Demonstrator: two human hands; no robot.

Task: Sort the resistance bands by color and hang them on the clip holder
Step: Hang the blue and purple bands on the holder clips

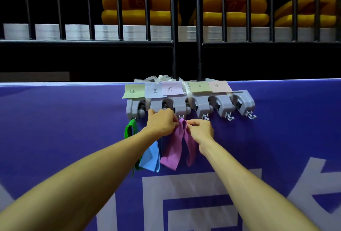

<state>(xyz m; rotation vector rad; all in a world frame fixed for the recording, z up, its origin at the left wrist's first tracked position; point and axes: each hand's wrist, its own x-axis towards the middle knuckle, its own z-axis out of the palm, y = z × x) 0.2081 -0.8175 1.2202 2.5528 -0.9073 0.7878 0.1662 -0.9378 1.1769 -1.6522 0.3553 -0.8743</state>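
Hanging purple band (176, 145) on clip holder (190, 106): left hand (162, 121) and right hand (201, 131) both pinch it. Green band (130, 129) and blue band (151, 156) already hang; two right clips still look empty.

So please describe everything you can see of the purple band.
The purple band is a flat, thin strip, matte and stretchy-looking like rubber or fabric. It hangs folded from the third hook of the grey clip holder, its two lengths drooping apart. The left hand and right hand pinch its top with their fingers. The blue band hangs beside it.
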